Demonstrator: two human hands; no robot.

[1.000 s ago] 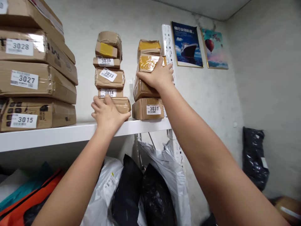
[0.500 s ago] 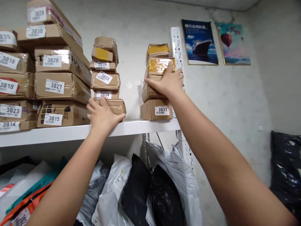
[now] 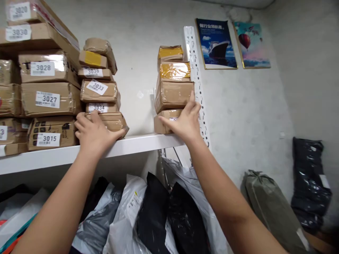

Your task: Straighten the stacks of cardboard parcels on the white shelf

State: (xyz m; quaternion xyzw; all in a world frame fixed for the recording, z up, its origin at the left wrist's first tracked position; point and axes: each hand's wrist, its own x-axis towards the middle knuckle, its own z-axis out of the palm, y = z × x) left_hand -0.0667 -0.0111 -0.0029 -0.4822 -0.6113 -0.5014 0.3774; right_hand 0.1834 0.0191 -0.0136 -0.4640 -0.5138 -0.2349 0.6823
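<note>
My left hand (image 3: pixel 95 135) lies spread over the front of the lowest cardboard box (image 3: pixel 113 121) in the middle stack, its thumb at the box's right corner. Above that box are several smaller ones, including the boxes labelled 3034 (image 3: pixel 112 107), 3033 (image 3: pixel 112 92) and 3036 (image 3: pixel 106 74). My right hand (image 3: pixel 186 121) is spread in front of the lowest box (image 3: pixel 161 125) of the right stack and partly hides its label. Its index finger reaches up to the right edge of the box above (image 3: pixel 173 94). Two tape-covered boxes top this stack.
Larger numbered boxes (image 3: pixel 50 99) are stacked at the left of the white shelf (image 3: pixel 137 144). A perforated post (image 3: pixel 191 46) stands behind the right stack. Plastic mailing bags (image 3: pixel 153 215) fill the space below. A green sack (image 3: pixel 272 208) and black parcel (image 3: pixel 308 176) lean at right.
My right hand has moved down from the upper boxes of the right stack to its lowest box. My left hand stays at the same box. The view has turned slightly right.
</note>
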